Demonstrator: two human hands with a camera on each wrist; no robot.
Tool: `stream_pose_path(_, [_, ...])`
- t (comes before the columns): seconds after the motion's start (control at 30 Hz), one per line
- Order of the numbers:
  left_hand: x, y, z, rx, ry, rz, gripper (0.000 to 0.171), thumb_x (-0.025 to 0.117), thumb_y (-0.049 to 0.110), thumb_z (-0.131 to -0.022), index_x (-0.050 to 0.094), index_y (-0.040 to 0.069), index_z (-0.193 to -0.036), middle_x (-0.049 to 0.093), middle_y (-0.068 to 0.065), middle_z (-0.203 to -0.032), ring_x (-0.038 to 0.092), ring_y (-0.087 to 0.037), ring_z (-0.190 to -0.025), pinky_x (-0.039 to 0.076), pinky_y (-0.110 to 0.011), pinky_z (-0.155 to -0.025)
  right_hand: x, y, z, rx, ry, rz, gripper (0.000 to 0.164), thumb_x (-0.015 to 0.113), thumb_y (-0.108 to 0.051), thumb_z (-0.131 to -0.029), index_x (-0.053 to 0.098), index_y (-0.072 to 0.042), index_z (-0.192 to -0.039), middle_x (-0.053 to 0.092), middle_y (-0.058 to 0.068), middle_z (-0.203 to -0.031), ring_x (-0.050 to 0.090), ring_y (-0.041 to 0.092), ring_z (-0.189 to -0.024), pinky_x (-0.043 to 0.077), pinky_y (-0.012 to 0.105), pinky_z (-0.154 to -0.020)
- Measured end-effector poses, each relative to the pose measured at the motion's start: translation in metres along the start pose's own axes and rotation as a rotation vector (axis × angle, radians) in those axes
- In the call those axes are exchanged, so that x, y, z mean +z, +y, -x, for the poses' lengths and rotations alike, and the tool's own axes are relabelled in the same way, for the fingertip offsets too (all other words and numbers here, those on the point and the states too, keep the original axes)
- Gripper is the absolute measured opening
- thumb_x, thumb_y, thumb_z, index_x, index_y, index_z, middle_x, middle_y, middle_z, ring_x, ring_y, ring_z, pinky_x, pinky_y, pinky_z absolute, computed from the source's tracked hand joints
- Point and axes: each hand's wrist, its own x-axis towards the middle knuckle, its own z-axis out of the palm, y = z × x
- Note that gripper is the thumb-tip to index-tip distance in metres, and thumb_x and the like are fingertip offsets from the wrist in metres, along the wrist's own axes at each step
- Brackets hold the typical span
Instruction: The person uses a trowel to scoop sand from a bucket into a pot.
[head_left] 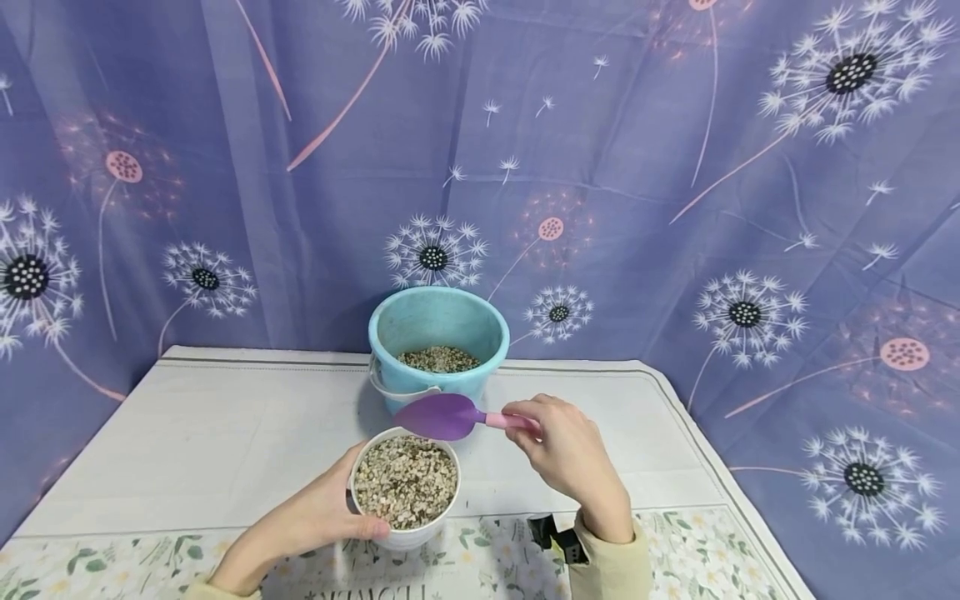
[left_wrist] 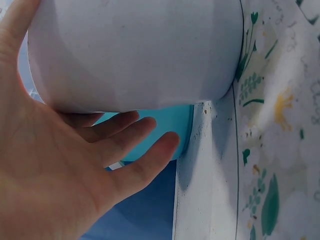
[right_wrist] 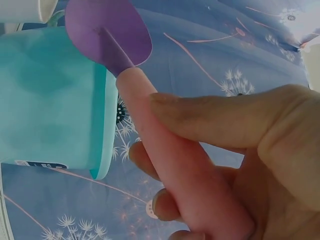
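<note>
A white pot (head_left: pixel 408 540) full of speckled, gravelly grit (head_left: pixel 406 483) stands near the table's front. My left hand (head_left: pixel 322 510) holds it by the side, with the thumb by the rim; in the left wrist view the fingers (left_wrist: pixel 155 150) reach along its wall. My right hand (head_left: pixel 562 446) grips the pink handle (right_wrist: pixel 170 155) of a small garden trowel with a purple blade (head_left: pixel 442 417). The blade is over the pot's far rim, in front of a light-blue bucket (head_left: pixel 427 382). Similar grit (head_left: pixel 438 359) lies low inside that bucket.
The bucket stands at the back of the white table (head_left: pixel 247 425), close to a blue dandelion-print curtain (head_left: pixel 330 250). Its pale handle (head_left: pixel 386 387) hangs down in front. A floral cloth strip (head_left: pixel 135 562) runs along the near side of the table.
</note>
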Motion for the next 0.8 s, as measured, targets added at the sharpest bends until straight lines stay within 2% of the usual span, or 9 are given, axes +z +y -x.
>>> stream_pose_path(0.17, [-0.003, -0.002, 0.0, 0.024, -0.01, -0.018, 0.11, 0.088, 0.028, -0.074, 0.016, 0.004, -0.154, 0.039, -0.016, -0.146, 0.044, -0.03, -0.128, 0.037, -0.05, -0.104, 0.0, 0.005, -0.002, -0.027, -0.032, -0.045, 0.015, 0.077, -0.022, -0.085, 0.075, -0.02, -0.1, 0.059, -0.015, -0.076, 0.05, 0.004, -0.064, 0.045, 0.029, -0.059])
stream_pose_path(0.33, [-0.006, -0.004, 0.002, 0.061, -0.034, -0.05, 0.107, 0.085, 0.032, -0.077, 0.016, 0.003, -0.154, 0.034, -0.022, -0.149, 0.04, -0.037, -0.131, 0.035, -0.056, -0.104, -0.001, 0.015, -0.004, -0.057, -0.067, -0.146, 0.013, 0.072, -0.022, -0.09, 0.074, -0.018, -0.102, 0.054, -0.015, -0.069, 0.046, 0.003, -0.06, 0.044, 0.027, -0.058])
stream_pose_path(0.43, [-0.009, -0.001, 0.004, 0.038, -0.03, -0.086, 0.087, 0.071, 0.03, -0.091, 0.017, 0.003, -0.154, 0.028, -0.027, -0.151, 0.034, -0.044, -0.135, 0.035, -0.061, -0.103, -0.003, 0.02, -0.008, -0.048, -0.105, -0.203, 0.013, 0.067, -0.028, -0.094, 0.074, -0.021, -0.102, 0.045, -0.015, -0.061, 0.039, 0.003, -0.052, 0.04, 0.026, -0.051])
stream_pose_path(0.57, [-0.014, 0.005, 0.003, 0.023, -0.002, -0.146, 0.059, 0.041, 0.029, -0.106, 0.02, 0.0, -0.153, 0.025, -0.03, -0.152, 0.025, -0.049, -0.138, 0.027, -0.066, -0.105, -0.008, 0.027, -0.014, -0.028, -0.107, -0.227, 0.016, 0.063, -0.036, -0.096, 0.074, -0.025, -0.102, 0.04, -0.014, -0.056, 0.035, 0.003, -0.048, 0.037, 0.027, -0.048])
stream_pose_path(0.67, [-0.018, 0.01, -0.004, 0.012, 0.042, -0.194, 0.056, 0.029, 0.031, -0.109, 0.025, -0.005, -0.15, 0.029, -0.032, -0.15, 0.026, -0.049, -0.138, 0.02, -0.066, -0.108, -0.014, 0.033, -0.021, -0.025, -0.092, -0.236, 0.016, 0.063, -0.036, -0.096, 0.074, -0.025, -0.102, 0.04, -0.012, -0.056, 0.035, 0.004, -0.049, 0.037, 0.027, -0.048])
stream_pose_path(0.8, [-0.025, 0.012, -0.018, -0.009, 0.128, -0.252, 0.058, 0.026, 0.036, -0.109, 0.033, -0.006, -0.147, 0.037, -0.029, -0.147, 0.031, -0.048, -0.136, 0.022, -0.063, -0.109, -0.021, 0.04, -0.033, -0.027, -0.077, -0.267, 0.017, 0.064, -0.033, -0.096, 0.074, -0.021, -0.103, 0.042, -0.009, -0.058, 0.035, 0.006, -0.049, 0.036, 0.027, -0.046])
